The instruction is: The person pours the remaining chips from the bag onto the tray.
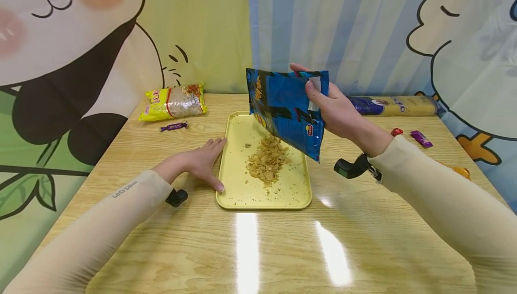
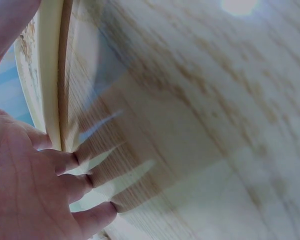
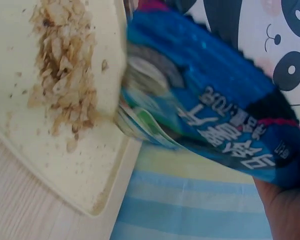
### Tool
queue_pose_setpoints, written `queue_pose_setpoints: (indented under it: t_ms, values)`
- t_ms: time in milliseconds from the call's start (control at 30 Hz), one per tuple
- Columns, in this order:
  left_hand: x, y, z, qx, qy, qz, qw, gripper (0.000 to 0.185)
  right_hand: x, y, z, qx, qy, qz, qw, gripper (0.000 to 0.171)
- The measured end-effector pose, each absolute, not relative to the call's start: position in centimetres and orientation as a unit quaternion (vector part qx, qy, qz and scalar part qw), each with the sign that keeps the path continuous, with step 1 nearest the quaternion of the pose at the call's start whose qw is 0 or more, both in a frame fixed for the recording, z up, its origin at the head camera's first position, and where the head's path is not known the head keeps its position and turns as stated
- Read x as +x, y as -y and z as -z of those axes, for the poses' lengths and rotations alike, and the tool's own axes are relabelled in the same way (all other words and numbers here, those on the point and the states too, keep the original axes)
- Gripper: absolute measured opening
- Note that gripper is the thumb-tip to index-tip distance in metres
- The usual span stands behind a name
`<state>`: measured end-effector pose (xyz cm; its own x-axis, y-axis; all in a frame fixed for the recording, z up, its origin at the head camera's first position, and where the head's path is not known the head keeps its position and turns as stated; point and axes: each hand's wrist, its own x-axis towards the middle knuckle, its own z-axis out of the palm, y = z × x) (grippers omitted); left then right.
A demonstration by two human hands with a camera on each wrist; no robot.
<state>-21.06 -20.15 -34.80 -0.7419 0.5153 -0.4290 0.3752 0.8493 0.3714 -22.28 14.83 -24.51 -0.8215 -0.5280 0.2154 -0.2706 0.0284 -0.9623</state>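
Note:
My right hand (image 1: 341, 112) grips a blue potato chip bag (image 1: 278, 96), thumb on its near face, holding it tilted above a pale yellow tray (image 1: 236, 190). Crushed chips (image 1: 266, 161) lie heaped in the middle of that tray, with crumbs scattered around them. In the right wrist view the bag (image 3: 205, 100) hangs over the tray's edge, printed side showing and blurred. My left hand (image 1: 202, 161) lies at the tray's left edge, fingers spread and thumb touching the rim. The left wrist view shows that hand's fingertips (image 2: 97, 220) on the wooden table.
At the back left lie a yellow-and-clear food packet (image 1: 177, 102) and a purple-wrapped candy (image 1: 174, 126). A long blue-and-yellow packet (image 1: 396, 105) lies at the back right. Nearer are a red candy (image 1: 397, 131), a purple candy (image 1: 421, 138) and an orange item (image 1: 461, 173) partly behind the right sleeve.

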Motion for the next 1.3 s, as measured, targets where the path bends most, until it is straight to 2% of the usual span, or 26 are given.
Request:
queue_pose_setpoints:
  t_ms: [133,600,900,1300]
  values:
    - [-21.1,20.2,34.9,0.241,-0.924,-0.133,0.267,0.146,-23.0,-14.0,24.7,-0.281,-0.727,0.623,0.067,0.051]
    - [-20.9,19.9,34.7,0.239,-0.924,-0.131,0.267,0.145,-24.3,-12.3,25.3,-0.256,-0.746,0.611,0.070,0.050]
    - [-21.0,20.0,34.7,0.243,-0.923,-0.131,0.268,0.144,-23.2,-11.6,25.3,-0.268,-0.741,0.609,0.095,0.049]
    - [-21.1,20.2,34.8,0.244,-0.924,-0.130,0.265,0.144,-20.6,-11.4,25.1,-0.280,-0.751,0.591,0.093,0.049]
